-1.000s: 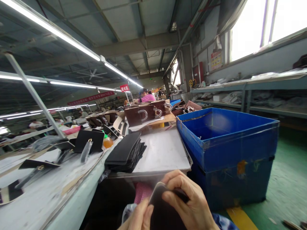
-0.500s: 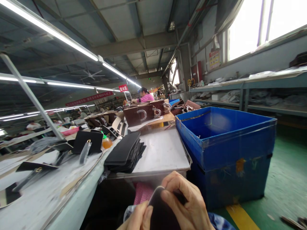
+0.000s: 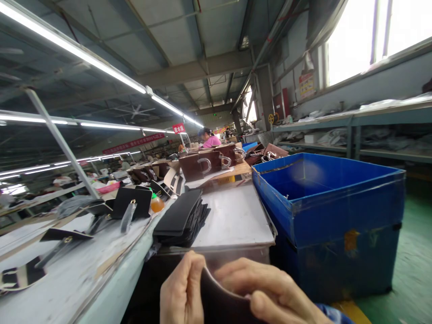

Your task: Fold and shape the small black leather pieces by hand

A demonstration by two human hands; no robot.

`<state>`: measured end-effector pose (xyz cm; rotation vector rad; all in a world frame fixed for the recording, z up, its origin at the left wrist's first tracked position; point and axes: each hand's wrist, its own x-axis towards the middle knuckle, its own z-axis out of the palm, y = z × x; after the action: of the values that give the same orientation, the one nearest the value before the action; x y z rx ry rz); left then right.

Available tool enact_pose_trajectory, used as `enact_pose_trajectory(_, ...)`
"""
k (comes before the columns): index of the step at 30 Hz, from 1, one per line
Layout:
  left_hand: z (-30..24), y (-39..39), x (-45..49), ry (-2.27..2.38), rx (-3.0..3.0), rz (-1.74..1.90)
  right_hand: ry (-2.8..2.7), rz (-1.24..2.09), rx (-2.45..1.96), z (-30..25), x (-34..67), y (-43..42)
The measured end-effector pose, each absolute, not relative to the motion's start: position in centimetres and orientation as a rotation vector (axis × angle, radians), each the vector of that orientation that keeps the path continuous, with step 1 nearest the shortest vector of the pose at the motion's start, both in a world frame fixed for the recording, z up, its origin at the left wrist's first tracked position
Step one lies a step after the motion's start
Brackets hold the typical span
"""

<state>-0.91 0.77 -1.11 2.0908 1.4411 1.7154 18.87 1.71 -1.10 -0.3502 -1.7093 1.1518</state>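
At the bottom of the view both my hands hold a dark leather piece [image 3: 221, 302]. My left hand [image 3: 180, 290] pinches its left edge with thumb and fingers closed. My right hand [image 3: 266, 288] curls over its top and right side, fingers pressed on it. Just beyond my hands a stack of black leather pieces [image 3: 182, 216] lies on the grey worktable [image 3: 232, 216].
A big blue bin [image 3: 330, 211] stands right of the table. Black flaps with clasps [image 3: 131, 202] and an orange bottle [image 3: 157, 203] lie on the long bench at left. Brown bags [image 3: 202, 164] stand farther back, with a person in pink [image 3: 209, 138] behind. Shelving runs along the right wall.
My left hand has risen higher into view and now grips the piece's left edge. The right hand has shifted lower and rightward. The view moved slightly.
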Motion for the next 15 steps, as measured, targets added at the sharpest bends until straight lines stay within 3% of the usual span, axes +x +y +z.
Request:
enact_pose_trajectory(6,0.3,1.0,-2.8,0.985,1.8,1.768,-1.889,1.086,-0.408,-1.6,17.3,4.4)
enact_pose_trajectory(11,0.5,0.7,-2.7,1.107,1.767,1.817,-2.034,1.318,-0.387,-1.7,14.4,4.8)
enact_pose_trajectory(15,0.5,0.2,-3.5,1.412,1.784,1.849,-1.991,1.146,-0.626,-1.3,15.3,4.3)
